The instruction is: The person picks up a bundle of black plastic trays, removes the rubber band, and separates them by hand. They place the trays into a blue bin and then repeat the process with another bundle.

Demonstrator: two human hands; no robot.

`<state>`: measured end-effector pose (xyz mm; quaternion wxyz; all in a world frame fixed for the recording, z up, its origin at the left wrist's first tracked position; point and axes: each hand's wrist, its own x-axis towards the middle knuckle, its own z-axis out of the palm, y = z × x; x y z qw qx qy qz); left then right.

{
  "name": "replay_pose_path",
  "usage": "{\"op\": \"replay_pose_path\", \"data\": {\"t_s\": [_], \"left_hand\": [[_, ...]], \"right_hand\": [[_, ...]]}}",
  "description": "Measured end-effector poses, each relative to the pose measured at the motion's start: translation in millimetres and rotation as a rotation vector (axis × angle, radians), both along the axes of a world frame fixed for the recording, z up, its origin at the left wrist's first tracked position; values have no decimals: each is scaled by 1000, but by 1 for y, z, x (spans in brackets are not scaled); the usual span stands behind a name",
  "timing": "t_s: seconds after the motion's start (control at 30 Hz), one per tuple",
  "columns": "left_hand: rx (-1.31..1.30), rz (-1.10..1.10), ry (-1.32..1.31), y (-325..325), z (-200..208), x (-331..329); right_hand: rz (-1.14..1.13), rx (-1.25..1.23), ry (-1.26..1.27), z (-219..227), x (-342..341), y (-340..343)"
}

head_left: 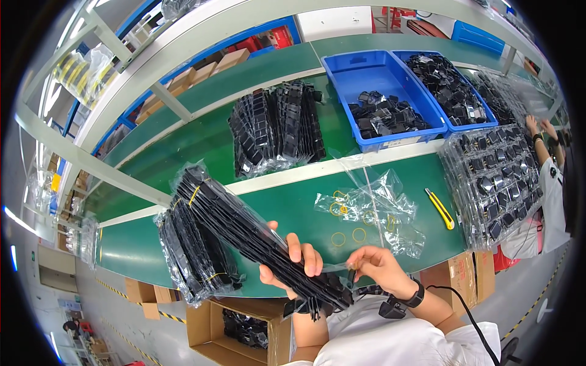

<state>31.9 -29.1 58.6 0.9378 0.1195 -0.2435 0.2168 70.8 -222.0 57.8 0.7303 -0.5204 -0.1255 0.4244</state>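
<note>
My left hand (299,259) is wrapped round a long bundle of black parts in clear plastic sleeves (238,222), tilted from upper left to lower right. A yellow rubber band circles the bundle near its far end. At the near end, the fingertips of my right hand (381,271) pinch a bit of clear plastic that stretches toward the bundle. A second banded bundle (198,247) lies on the green table, left of and partly under the held one. Ahead of my right hand, loose yellow rubber bands (337,238) lie by crumpled clear plastic bags (400,213).
A yellow utility knife (439,208) lies to the right, beside stacked clear trays of black parts (494,183). Blue bins (366,145) and more sleeved strips (278,128) stand farther back. A cardboard box (204,329) sits below the table edge. Another person's hands (537,128) are at far right.
</note>
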Motion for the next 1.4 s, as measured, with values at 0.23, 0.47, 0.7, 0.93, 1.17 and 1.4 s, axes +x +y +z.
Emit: {"op": "replay_pose_path", "data": {"t_s": [0.23, 0.47, 0.7, 0.93, 1.17, 1.4], "left_hand": [[-139, 36, 48, 17, -10, 0], [-253, 44, 31, 26, -16, 0], [-278, 43, 87, 22, -16, -2], [-240, 18, -55, 17, -17, 4], [-213, -10, -149, 10, -12, 8], [-216, 0, -150, 8, -8, 5]], "right_hand": [[-184, 60, 115, -12, 4, -2], [-264, -69, -151, -33, 13, 1], [-430, -728, -1394, -7, 28, 6], [-261, -42, -1172, 25, -6, 1], [-215, -37, -1142, 39, -11, 13], [-148, -60, -1159, 35, -11, 13]]}}
